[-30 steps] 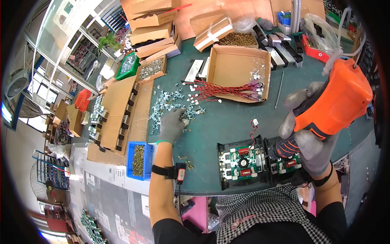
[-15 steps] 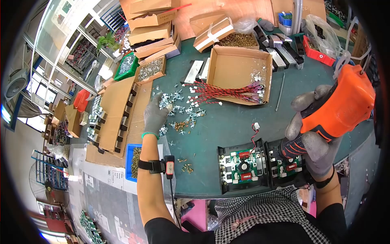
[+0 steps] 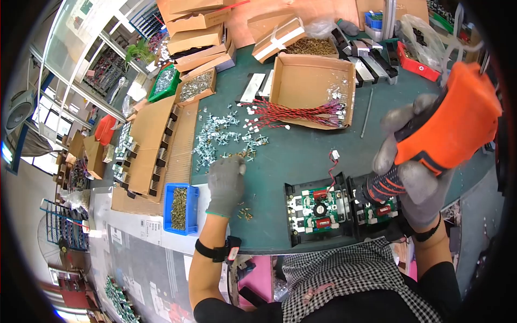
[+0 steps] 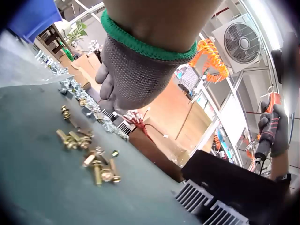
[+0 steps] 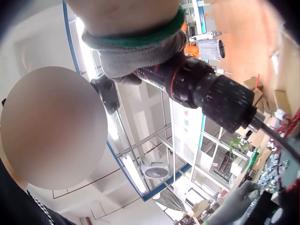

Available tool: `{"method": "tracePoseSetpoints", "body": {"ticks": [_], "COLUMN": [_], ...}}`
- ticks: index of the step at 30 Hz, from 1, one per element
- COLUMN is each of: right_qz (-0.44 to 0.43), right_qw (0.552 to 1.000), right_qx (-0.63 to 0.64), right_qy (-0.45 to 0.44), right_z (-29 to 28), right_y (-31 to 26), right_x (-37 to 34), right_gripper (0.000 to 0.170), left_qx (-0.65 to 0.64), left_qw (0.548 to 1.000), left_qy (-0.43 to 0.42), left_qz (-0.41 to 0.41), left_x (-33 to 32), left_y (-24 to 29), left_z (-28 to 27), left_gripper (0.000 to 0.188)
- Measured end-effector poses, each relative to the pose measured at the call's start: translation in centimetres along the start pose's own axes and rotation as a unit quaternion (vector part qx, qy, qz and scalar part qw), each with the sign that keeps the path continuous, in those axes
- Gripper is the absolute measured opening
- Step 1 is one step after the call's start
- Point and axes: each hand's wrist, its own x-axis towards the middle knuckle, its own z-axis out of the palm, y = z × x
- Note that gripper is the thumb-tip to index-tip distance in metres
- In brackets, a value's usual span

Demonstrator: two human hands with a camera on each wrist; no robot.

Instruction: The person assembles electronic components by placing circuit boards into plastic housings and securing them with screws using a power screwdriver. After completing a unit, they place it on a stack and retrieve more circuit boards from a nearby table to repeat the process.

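My gloved right hand (image 3: 417, 183) grips an orange and black electric drill (image 3: 452, 118), its chuck (image 5: 229, 103) carrying a long bit. The drill's front end overlaps the right-hand circuit board (image 3: 381, 212), which sits in a black housing. Beside it lies a second board (image 3: 319, 209) with a red-and-black lead sticking up. My gloved left hand (image 3: 225, 183) has its fingers curled, just nearer me than the heap of silvery winged fasteners (image 3: 218, 137); I cannot tell whether it holds anything. Several brass-coloured screws (image 4: 96, 159) lie loose on the table below it.
A blue bin (image 3: 180, 210) of brass-coloured screws stands left of my left hand. Behind are a shallow cardboard tray (image 3: 307, 81) with red-and-black wires across its front, and a thin metal rod (image 3: 367, 113). Cardboard with heatsinks (image 3: 145, 145) lies at left; a red bin (image 3: 417, 62) stands back right.
My left hand first moves left over the fastener heap, then comes back toward me and right, its fingers now curled. My right hand keeps its grip on the drill, which tilts slightly.
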Motion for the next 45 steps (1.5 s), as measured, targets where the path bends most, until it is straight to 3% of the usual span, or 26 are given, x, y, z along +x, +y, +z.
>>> {"method": "tracePoseSetpoints", "body": {"ticks": [1, 4, 5, 6, 8, 11, 14, 18, 21, 27, 30, 39, 45], "right_qz": [-0.009, -0.039, -0.04, -0.037, -0.03, -0.013, 0.005, 0.023, 0.033, 0.048, 0.052, 0.064, 0.07], "right_qw": [1.0, 0.993, 0.99, 0.986, 0.975, 0.955, 0.93, 0.9, 0.889, 0.879, 0.877, 0.883, 0.92], "right_qx": [0.027, 0.11, 0.132, 0.156, 0.205, 0.265, 0.315, 0.359, 0.369, 0.375, 0.375, 0.353, 0.259], "right_qy": [0.003, -0.006, -0.021, -0.038, -0.075, -0.133, -0.189, -0.246, -0.268, -0.29, -0.296, -0.303, -0.285], "right_z": [0.3, 0.9, 1.1, 1.3, 1.7, 2.0, 2.2, 2.3, 2.6, 3.1, 3.1, 3.2, 3.7], "right_y": [-0.2, -0.4, -0.4, -0.5, -0.3, -0.1, 0.3, 1.2, 1.6, 2.1, 2.3, 2.5, 2.6], "right_x": [0.2, 0.6, 0.5, 0.5, 0.4, 0.2, -0.1, -0.2, -0.5, -0.8, -0.8, -0.9, -1.2], "right_gripper": [0.064, 0.067, 0.066, 0.065, 0.063, 0.061, 0.058, 0.055, 0.052, 0.047, 0.044, 0.037, 0.032], "left_qx": [-0.009, -0.158, -0.18, -0.313, -0.553, -0.746, -0.826, -0.873, -0.867, -0.817, -0.838, -0.831, -0.823], "left_qw": [0.999, 0.985, 0.982, 0.949, 0.824, 0.639, 0.503, 0.426, 0.44, 0.511, 0.484, 0.507, 0.506], "left_qy": [0.024, 0.074, 0.049, 0.016, -0.05, -0.088, -0.168, -0.181, -0.178, -0.192, -0.173, -0.151, -0.2], "left_qz": [-0.024, 0.018, 0.013, -0.031, -0.116, -0.164, -0.193, -0.155, -0.155, -0.186, -0.183, -0.169, -0.163], "left_x": [0.0, -1.1, -1.7, -2.6, -4.3, -5.9, -7.2, -8.0, -8.4, -8.5, -8.6, -8.6, -8.3], "left_y": [0.6, 3.4, 4.9, 6.1, 8.4, 11.0, 10.3, 9.8, 9.6, 9.6, 9.4, 8.9, 8.6], "left_z": [-0.5, -3.0, -4.3, -4.5, -4.5, -5.2, -4.6, -3.3, -3.3, -4.3, -3.8, -3.0, -3.8], "left_gripper": [0.023, 0.024, 0.019, 0.017, 0.02, 0.024, 0.032, 0.039, 0.04, 0.042, 0.044, 0.048, 0.049]}}
